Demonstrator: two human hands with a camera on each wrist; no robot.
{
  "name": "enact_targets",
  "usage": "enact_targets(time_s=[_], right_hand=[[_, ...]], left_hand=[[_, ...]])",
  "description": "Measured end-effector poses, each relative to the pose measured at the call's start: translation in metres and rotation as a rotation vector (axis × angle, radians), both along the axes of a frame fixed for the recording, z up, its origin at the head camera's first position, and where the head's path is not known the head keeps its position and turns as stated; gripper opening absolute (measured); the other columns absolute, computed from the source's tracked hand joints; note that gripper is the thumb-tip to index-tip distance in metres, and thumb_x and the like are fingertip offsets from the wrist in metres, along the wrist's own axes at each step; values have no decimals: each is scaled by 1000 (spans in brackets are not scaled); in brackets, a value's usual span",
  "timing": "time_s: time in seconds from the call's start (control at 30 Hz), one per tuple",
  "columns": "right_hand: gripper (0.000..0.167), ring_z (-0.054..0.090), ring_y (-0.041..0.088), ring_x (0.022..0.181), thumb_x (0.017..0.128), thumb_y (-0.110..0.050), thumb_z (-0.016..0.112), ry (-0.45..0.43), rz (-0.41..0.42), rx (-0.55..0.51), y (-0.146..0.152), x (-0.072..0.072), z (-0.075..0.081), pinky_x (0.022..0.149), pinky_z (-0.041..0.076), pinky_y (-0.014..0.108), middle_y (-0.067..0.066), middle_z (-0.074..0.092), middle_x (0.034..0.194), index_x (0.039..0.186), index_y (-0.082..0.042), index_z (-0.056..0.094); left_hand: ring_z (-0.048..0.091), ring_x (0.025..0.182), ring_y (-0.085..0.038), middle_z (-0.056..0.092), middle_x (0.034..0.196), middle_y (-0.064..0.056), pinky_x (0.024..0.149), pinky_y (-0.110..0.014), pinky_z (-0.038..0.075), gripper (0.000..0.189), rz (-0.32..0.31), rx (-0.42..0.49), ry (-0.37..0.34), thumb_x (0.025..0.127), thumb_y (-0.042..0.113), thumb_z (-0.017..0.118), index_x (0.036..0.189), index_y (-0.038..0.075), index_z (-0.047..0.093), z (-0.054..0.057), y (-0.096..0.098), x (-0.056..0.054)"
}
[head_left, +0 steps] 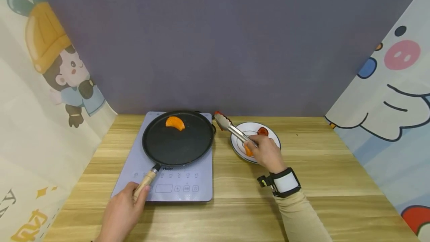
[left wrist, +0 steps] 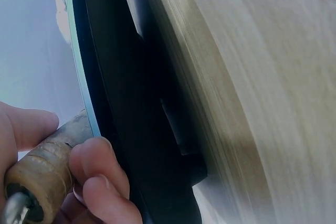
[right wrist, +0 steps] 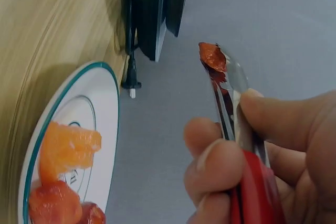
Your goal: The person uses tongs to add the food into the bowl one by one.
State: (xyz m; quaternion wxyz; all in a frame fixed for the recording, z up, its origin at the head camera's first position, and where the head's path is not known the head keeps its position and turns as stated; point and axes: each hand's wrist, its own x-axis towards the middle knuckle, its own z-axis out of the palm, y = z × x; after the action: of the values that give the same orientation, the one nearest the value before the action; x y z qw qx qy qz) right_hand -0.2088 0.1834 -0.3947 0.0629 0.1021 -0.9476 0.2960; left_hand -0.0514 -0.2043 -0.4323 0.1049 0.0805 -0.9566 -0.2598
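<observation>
My left hand (head_left: 123, 205) grips the wooden handle (head_left: 146, 181) of a flat black frying pan (head_left: 183, 145). On the pan's far left part lies an orange, curved food slice (head_left: 175, 123). My right hand (head_left: 268, 154) holds metal tongs (head_left: 236, 132) with red handles, pointing up and left over a plate (head_left: 250, 126). A dark red food piece (right wrist: 212, 56) is pinched between the tong tips in the right wrist view. The white, dark-rimmed plate holds an orange piece (right wrist: 68, 148) and red pieces (right wrist: 55, 204), partly hidden by my hand in the head view.
Beneath the pan is a pale induction cooktop (head_left: 205, 182) with touch controls along its near side. The plate stands right of it on the wooden table (head_left: 336, 182). A grey panel (head_left: 215, 47) closes off the back, with cartoon-printed sheets (head_left: 399, 96) at both sides.
</observation>
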Motion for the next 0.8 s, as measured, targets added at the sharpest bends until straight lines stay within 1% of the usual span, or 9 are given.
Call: enact_targets(time_s=[0.13,0.23,0.33,0.4,0.53,0.63,0.8], right_hand=[[20,35,13,49,100,-27,67,32,1,-6,-5,1,-1,49,27,28,-1,52,65,111,-14,76],[15,37,14,49,100,-28,67,48,-2,-16,-8,0,-1,49,27,29,-2,54,65,102,-16,76],[17,39,14,48,100,-30,67,61,-2,-22,-12,0,-1,49,27,29,-4,54,61,92,-17,73],[18,41,13,49,100,-31,66,70,1,-24,-14,-1,-1,49,28,30,-4,55,60,90,-17,72],[13,44,13,53,99,-28,69,100,6,-32,-21,-1,-1,49,30,29,-2,60,67,98,-17,76],[16,42,14,55,98,-27,70,125,23,-33,-26,-1,0,50,28,28,1,61,72,106,-16,78],[17,41,14,52,98,-29,69,140,37,-37,-34,-2,4,49,26,29,1,57,70,107,-17,78]], left_hand=[[45,54,-16,49,61,-1,49,-32,36,37,9,6,-7,101,33,65,104,-4,66,1,1,0],[45,54,-16,49,61,-1,49,-32,36,36,6,11,3,101,33,64,103,-3,66,1,1,1],[45,54,-16,49,61,-1,49,-32,36,36,7,12,3,101,33,64,103,-3,66,1,1,1],[45,54,-16,49,61,-1,49,-32,36,36,9,12,-3,101,33,64,104,-3,66,0,1,1],[46,54,-16,49,61,-1,49,-32,36,37,10,9,-16,101,34,64,104,-3,66,-1,0,1],[45,54,-15,49,61,0,48,-32,36,37,3,6,-5,101,34,64,104,-3,66,-2,0,0],[44,53,-14,48,60,0,47,-31,35,36,-1,-6,30,101,32,65,102,-4,66,-2,0,0]])
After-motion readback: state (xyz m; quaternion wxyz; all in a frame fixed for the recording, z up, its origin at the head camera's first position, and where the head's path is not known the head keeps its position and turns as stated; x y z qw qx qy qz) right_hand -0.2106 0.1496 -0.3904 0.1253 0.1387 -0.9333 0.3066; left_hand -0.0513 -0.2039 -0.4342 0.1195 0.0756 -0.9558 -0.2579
